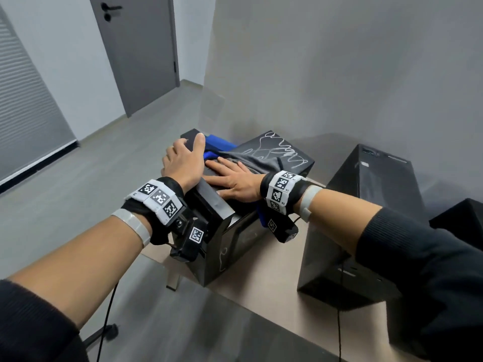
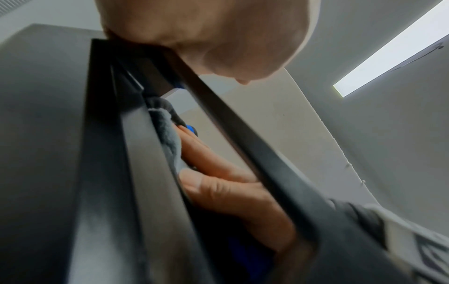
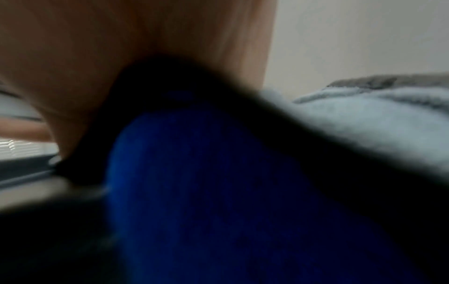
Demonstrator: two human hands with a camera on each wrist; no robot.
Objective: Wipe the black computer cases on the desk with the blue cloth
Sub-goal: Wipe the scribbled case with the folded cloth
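Observation:
A black computer case (image 1: 290,152) with white scribbles on its top lies on the desk (image 1: 274,304). On top of it is the cloth (image 1: 219,145), blue on one face and grey (image 1: 261,163) on the other. My right hand (image 1: 227,176) lies flat on the cloth, fingers straight and pointing left. My left hand (image 1: 187,152) grips the case's left edge, thumb on top and fingers curled over the side. The left wrist view shows my palm (image 2: 206,38) on the case edge (image 2: 121,153) and the right fingers (image 2: 218,184) on the cloth (image 2: 167,132). Blue cloth (image 3: 218,192) fills the blurred right wrist view.
Two more black cases stand to the right, one upright (image 1: 371,184) and one at the frame edge (image 1: 460,218). A grey wall rises close behind the desk. Left of the desk lie grey floor, a closed door (image 1: 138,48) and a window blind (image 1: 23,113).

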